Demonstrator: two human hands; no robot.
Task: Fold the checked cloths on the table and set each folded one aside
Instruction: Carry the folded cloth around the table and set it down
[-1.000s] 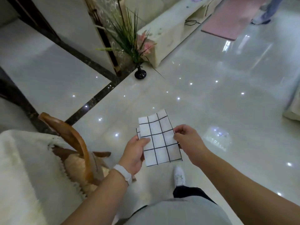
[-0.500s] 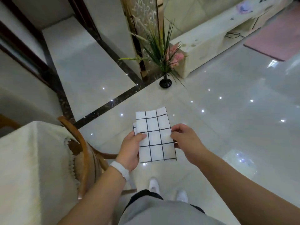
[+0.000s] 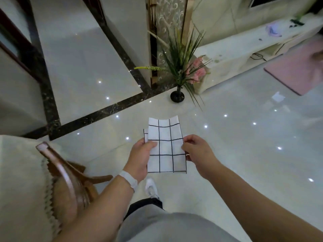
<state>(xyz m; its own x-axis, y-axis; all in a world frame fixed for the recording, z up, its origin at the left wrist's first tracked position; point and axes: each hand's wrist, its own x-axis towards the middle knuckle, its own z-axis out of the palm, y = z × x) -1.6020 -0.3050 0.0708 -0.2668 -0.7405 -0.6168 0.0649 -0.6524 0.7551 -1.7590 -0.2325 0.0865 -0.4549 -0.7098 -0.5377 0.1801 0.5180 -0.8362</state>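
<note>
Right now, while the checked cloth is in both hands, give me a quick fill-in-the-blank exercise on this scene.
The left hand and right hand pinch opposite edges of the white folded fabric cloth, whose grid lines are ____.
The white wristband sits on the ____ wrist.
The small black vase of green grass and pink flowers stands on the glossy ____.
Missing words: black, left, floor.

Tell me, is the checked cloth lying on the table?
No, the left hand and right hand hold the checked cloth above the floor.
</note>
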